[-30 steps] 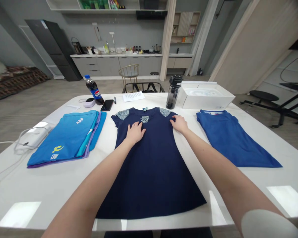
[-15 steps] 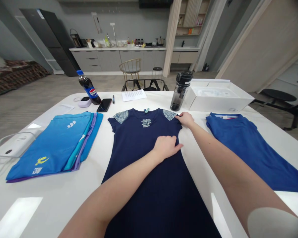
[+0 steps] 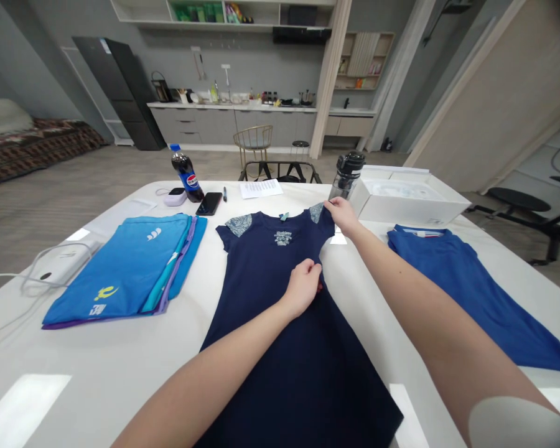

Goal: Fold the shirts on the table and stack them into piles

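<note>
A navy short-sleeved dress or long top (image 3: 270, 298) lies front up on the white table, with pale patterned shoulder patches and a patterned motif below the neckline. My right hand (image 3: 343, 214) pinches its right-side shoulder near the sleeve and lifts that part off the table. Lower down, my left hand (image 3: 304, 283) has its fingers closed on the garment's right-side edge, about chest height. The fabric between my hands is drawn up slightly. Its lower hem corner shows near the bottom of the view.
Folded blue and purple clothes (image 3: 126, 267) lie at left, by a white device (image 3: 63, 264) with cables. A blue shirt (image 3: 466, 292) lies at right. Behind stand a cola bottle (image 3: 186, 174), phone (image 3: 210, 203), paper (image 3: 261, 188), black-lidded tumbler (image 3: 348, 174) and white box (image 3: 410, 196).
My left hand has gone from fingers partly spread to closed on the dress's edge. My right hand has raised the shoulder and shifted it slightly inward. The camera view has tilted up.
</note>
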A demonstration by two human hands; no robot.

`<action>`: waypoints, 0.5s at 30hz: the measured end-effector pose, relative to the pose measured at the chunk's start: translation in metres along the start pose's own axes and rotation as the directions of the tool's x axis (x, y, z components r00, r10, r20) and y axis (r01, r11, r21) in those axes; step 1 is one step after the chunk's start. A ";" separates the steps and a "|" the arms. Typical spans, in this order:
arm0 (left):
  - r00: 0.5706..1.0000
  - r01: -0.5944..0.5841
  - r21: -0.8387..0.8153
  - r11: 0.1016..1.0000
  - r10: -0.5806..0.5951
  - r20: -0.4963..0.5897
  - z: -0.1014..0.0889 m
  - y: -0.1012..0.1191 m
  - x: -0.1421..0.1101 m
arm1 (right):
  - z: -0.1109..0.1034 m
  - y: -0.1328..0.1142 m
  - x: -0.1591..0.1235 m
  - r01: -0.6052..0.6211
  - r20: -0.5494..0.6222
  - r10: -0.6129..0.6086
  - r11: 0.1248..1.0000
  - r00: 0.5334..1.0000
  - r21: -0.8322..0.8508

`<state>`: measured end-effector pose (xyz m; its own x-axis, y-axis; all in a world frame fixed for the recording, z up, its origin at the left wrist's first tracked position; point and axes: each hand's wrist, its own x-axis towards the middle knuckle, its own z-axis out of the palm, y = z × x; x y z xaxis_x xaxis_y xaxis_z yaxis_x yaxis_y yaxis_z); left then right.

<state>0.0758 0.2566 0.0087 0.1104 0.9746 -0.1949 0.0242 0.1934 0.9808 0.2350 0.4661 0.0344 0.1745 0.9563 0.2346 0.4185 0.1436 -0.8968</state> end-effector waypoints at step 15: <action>0.833 -0.499 0.816 0.291 0.418 0.361 -0.088 -0.033 -0.066 | 0.109 -0.008 -0.091 0.373 0.440 -0.128 0.760 0.889 -0.532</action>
<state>-0.0202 0.1956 -0.0103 0.4609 0.8524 0.2470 0.7628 -0.5228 0.3805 0.1190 0.4059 -0.0205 -0.2905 0.9437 0.1582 0.8575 0.3301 -0.3946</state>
